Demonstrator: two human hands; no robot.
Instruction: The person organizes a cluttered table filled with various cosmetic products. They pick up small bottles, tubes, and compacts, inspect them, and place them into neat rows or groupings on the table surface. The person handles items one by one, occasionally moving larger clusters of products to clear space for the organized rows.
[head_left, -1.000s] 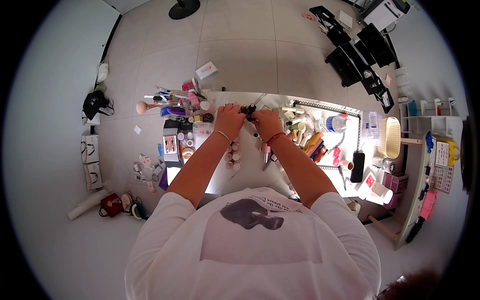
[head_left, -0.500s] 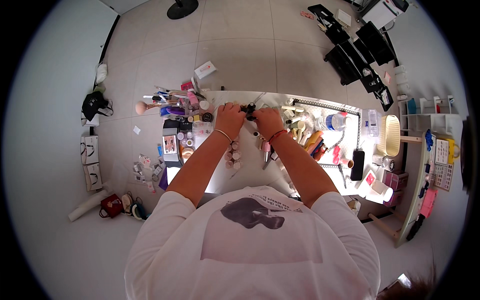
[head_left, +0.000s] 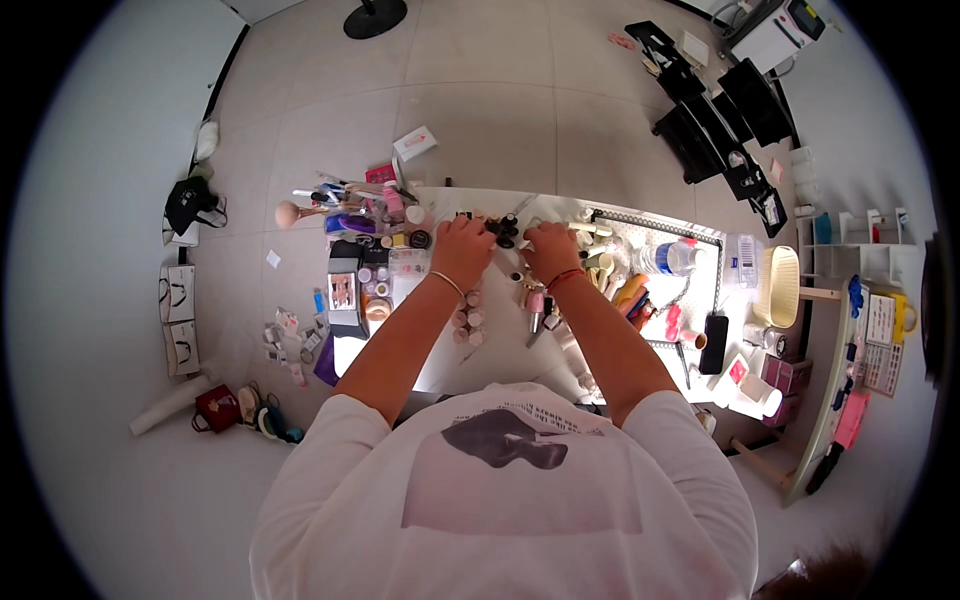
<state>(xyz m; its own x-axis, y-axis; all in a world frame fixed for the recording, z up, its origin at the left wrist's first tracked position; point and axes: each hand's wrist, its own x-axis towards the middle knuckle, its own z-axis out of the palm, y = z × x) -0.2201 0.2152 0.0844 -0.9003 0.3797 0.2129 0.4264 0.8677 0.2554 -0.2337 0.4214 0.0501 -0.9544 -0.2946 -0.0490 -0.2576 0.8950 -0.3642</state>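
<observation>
At the far side of the white table [head_left: 430, 350], my left hand [head_left: 462, 250] is bent over small things, its fingertips by a cluster of black-capped bottles [head_left: 507, 231]. My right hand [head_left: 551, 250] is just right of that cluster, a narrow gap from the caps. Both hands have curled fingers; whatever is under them is hidden. Several pale pink-capped little bottles [head_left: 468, 322] stand together below my left wrist. A pink bottle [head_left: 535, 301] is on the table between my forearms.
Left are makeup brushes [head_left: 290, 213], an eyeshadow palette [head_left: 342, 292] and small jars. Right, a lit tray [head_left: 705, 290] holds a clear bottle [head_left: 670, 258] and loose tools. A black phone [head_left: 713, 344] and cream basket [head_left: 778, 285] are at the right edge.
My right hand has shifted slightly right, away from the black caps, so more of that cluster shows. My left hand stays beside it. The whole view has tilted slightly.
</observation>
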